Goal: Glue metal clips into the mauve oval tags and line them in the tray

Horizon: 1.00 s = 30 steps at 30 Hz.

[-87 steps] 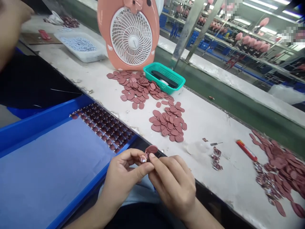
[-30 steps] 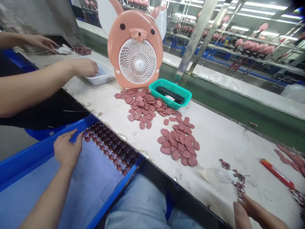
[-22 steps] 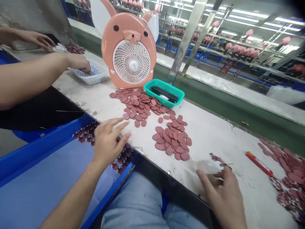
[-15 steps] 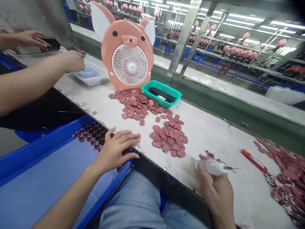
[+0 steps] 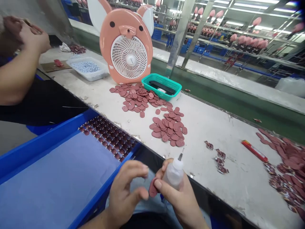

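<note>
In the head view, your right hand [image 5: 182, 197] holds two things: one bottle [image 5: 174, 174], its needle tip up, and one oval [image 5: 152, 188] pinched under the thumb. Your left hand [image 5: 124, 194] has thumb and fingers apart, just beside that oval. Ahead of your fingers lie two piles of ovals, one near [image 5: 168, 128] and one farther [image 5: 135, 97], too heaped to count, then one basket [image 5: 166, 96] and one fan [image 5: 130, 60]. Right of your fingers are one red stick [image 5: 254, 150] and a third pile [image 5: 293, 156]; left, one blue tray [image 5: 59, 178].
</note>
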Available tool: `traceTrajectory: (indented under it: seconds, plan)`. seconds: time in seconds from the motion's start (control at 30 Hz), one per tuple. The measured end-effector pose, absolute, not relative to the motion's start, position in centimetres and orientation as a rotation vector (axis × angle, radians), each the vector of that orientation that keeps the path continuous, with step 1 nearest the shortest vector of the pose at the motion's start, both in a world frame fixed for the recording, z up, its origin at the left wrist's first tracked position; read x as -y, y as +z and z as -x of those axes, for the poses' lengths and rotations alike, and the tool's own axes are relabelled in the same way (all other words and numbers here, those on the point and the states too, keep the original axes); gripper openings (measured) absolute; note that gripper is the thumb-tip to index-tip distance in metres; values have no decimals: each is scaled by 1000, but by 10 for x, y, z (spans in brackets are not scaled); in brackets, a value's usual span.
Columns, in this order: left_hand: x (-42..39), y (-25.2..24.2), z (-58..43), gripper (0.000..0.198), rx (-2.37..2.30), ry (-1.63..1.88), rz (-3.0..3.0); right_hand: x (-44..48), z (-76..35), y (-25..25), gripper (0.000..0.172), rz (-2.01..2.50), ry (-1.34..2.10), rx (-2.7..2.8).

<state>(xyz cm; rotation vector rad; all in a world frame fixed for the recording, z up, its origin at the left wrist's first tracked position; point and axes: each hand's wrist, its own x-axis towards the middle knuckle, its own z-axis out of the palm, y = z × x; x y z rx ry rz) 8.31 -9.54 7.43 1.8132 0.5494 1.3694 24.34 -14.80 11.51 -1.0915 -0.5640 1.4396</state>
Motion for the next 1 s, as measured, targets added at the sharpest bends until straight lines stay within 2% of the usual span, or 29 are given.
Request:
traceTrajectory:
  seconds: [0.03, 0.1, 0.17, 0.23, 0.33, 0.43, 0.5, 0.73, 1.0]
  plan:
    - [98, 73, -87, 31, -591, 1226, -1500, 152, -245, 119, 42, 1093, 1434, 583]
    - [102, 71, -94, 38, -610, 851, -1006, 159, -248, 126, 40, 1133, 1410, 635]
    - [103, 69, -99, 49, -537, 572, -758, 165, -248, 129, 36, 1207, 1382, 718]
    - [104, 66, -101, 55, -484, 443, -608, 168, -247, 128, 32, 1259, 1346, 806]
    - [105, 63, -102, 57, -463, 441, -548, 171, -252, 119, 35, 1269, 1270, 848]
    - [107, 62, -101, 57, -482, 494, -486, 175, -269, 107, 44, 1391, 1015, 904]
    - [107, 64, -101, 52, -524, 551, -447, 182, -283, 102, 43, 1539, 898, 954]
    - [101, 79, -109, 43, -612, 662, -384, 211, -309, 125, 45, 1731, 747, 870]
    - [103, 88, -121, 42, -616, 719, -431, 219, -290, 135, 55, 1393, 745, 650]
